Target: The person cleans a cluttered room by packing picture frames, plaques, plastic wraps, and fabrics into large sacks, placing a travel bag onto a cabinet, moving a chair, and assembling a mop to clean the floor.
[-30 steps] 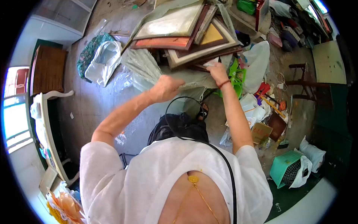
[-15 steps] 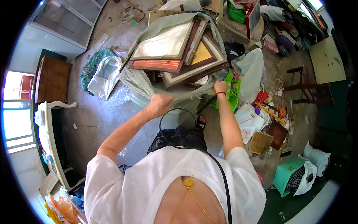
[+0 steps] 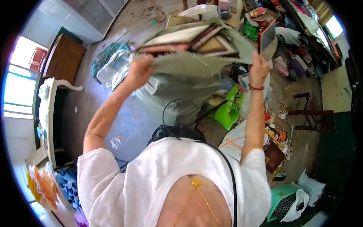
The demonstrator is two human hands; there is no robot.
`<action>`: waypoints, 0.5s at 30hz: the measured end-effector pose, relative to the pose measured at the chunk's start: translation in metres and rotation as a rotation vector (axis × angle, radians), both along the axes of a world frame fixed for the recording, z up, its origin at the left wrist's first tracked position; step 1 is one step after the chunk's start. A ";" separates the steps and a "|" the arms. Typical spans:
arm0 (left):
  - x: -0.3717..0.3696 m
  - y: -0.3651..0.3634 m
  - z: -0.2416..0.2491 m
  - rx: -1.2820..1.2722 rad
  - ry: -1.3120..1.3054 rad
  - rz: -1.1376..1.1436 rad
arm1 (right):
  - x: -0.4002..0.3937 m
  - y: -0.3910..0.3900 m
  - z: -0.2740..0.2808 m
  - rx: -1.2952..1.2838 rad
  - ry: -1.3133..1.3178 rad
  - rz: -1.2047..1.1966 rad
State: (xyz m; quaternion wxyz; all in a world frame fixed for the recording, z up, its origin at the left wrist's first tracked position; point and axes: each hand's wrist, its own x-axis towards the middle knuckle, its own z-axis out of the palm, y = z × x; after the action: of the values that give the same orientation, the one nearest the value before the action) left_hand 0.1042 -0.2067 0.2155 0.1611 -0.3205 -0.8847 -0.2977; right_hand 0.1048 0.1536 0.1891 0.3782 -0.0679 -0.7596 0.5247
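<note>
Above the floor (image 3: pixel 81 121), upper centre, left hand (image 3: pixel 140 70) and right hand (image 3: pixel 259 70) clamp a sack's rim (image 3: pixel 196 63), now higher, partly hiding picture frames (image 3: pixel 177 36).

You are gripping one sack (image 3: pixel 185 85) with two hands (image 3: pixel 140 71) (image 3: pixel 259 72) and wearing one pendant (image 3: pixel 196 183); at least three picture frames (image 3: pixel 177 36) and one teal basket (image 3: pixel 281 191) are showing.

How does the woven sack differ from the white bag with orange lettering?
The woven sack is greyish green and shows no lettering; the printed bag is white with orange letters.
The woven sack is much larger than the printed bag.
The left hand and right hand grip the woven sack's rim; neither holds the printed bag.
Both look flexible.
</note>
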 end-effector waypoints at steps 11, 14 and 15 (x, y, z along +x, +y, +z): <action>0.030 -0.008 -0.038 -0.480 -0.403 -0.311 | -0.003 0.005 -0.026 0.207 -0.149 0.296; 0.033 0.001 -0.039 -0.464 -0.677 -0.264 | 0.022 0.012 -0.041 -0.185 -0.317 0.155; 0.031 -0.006 -0.048 -0.461 -0.687 -0.250 | 0.029 0.010 -0.036 -0.331 -0.383 0.106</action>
State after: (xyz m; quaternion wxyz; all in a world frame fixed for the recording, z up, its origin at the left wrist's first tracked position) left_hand 0.1355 -0.2130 0.1677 -0.2557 -0.3350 -0.8848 -0.1987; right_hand 0.1340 0.1638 0.1526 0.1834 -0.1872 -0.7236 0.6385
